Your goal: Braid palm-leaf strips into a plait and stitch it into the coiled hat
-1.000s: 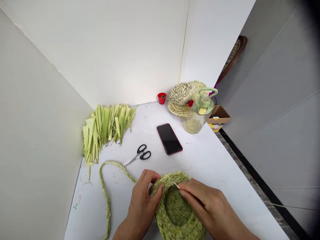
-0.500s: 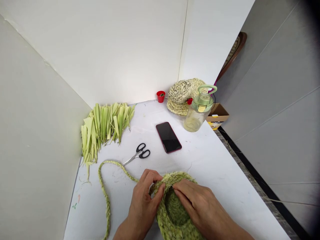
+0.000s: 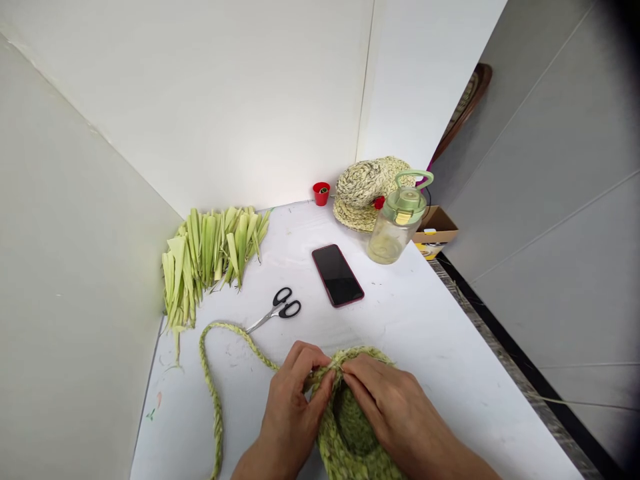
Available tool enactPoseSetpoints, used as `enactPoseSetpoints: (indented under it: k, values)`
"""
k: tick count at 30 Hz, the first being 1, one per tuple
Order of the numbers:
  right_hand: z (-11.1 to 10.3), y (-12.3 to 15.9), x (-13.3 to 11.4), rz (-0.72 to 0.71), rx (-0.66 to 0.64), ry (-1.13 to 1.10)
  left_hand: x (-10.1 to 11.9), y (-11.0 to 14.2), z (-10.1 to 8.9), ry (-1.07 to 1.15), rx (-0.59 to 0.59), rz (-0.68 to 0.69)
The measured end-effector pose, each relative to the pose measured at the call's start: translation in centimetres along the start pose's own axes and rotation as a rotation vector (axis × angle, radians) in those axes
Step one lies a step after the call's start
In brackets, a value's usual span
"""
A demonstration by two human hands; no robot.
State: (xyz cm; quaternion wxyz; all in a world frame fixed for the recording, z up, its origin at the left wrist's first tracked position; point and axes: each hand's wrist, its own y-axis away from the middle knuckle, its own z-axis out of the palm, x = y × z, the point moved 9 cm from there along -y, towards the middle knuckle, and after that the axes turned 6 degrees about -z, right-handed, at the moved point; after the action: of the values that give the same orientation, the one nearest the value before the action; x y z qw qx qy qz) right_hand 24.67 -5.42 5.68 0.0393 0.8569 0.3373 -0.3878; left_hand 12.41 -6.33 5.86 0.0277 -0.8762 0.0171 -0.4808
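Now my left hand (image 3: pixel 293 407) and right hand (image 3: pixel 395 407) pinch the rim of one coiled green basket (image 3: pixel 350 427), fingertips meeting at bottom centre. One rough plaited braid (image 3: pixel 213 380) curves from beneath my left hand across the white table (image 3: pixel 440 327). Above lie one pair of black-handled scissors (image 3: pixel 275 310), one phone (image 3: pixel 337 275), and many pale leaf strips (image 3: pixel 210 257) upper left.

A phone (image 3: pixel 337 275) lies face up on the white worktop (image 3: pixel 425 313), near a pair of scissors (image 3: pixel 275 310) and a pile of green leaf strips (image 3: pixel 210 263). Farther back sit a water bottle (image 3: pixel 395 227) (its lid is pale green), a straw hat (image 3: pixel 365 193), a small red cup (image 3: pixel 321 193) and a cardboard box (image 3: pixel 435 230).
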Motion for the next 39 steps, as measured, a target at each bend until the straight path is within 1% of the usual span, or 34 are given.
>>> enactPoseSetpoints:
  k: [8,13,20,26,29,33,36,39]
  values:
    - [-0.3,0.5,-0.1,-0.043,0.007,0.006,-0.2,0.0,-0.3,0.027,0.044,-0.001]
    - [-0.3,0.6,-0.1,-0.029,-0.026,-0.001,-0.4,0.0,-0.2,0.032,0.053,-0.006]
    - [-0.1,0.2,0.0,-0.004,-0.031,-0.044,-0.5,0.1,-0.3,0.012,0.035,-0.004]
    - [0.3,0.0,0.2,0.002,0.02,-0.055,-0.9,0.1,-0.3,-0.01,0.048,-0.034]
    - [0.2,0.0,0.1,-0.017,0.05,-0.056,-1.1,0.0,-0.2,0.018,0.044,-0.056]
    - [0.1,0.1,0.1,-0.022,0.044,-0.057,-1.5,-0.1,0.0,0.086,0.033,-0.103]
    - [0.1,0.5,0.1,-0.025,0.028,-0.021,-1.4,0.0,0.0,0.117,0.03,-0.106]
    - [0.0,1.0,0.3,-0.008,0.029,0.038,-1.0,0.0,0.1,0.118,0.011,-0.074]
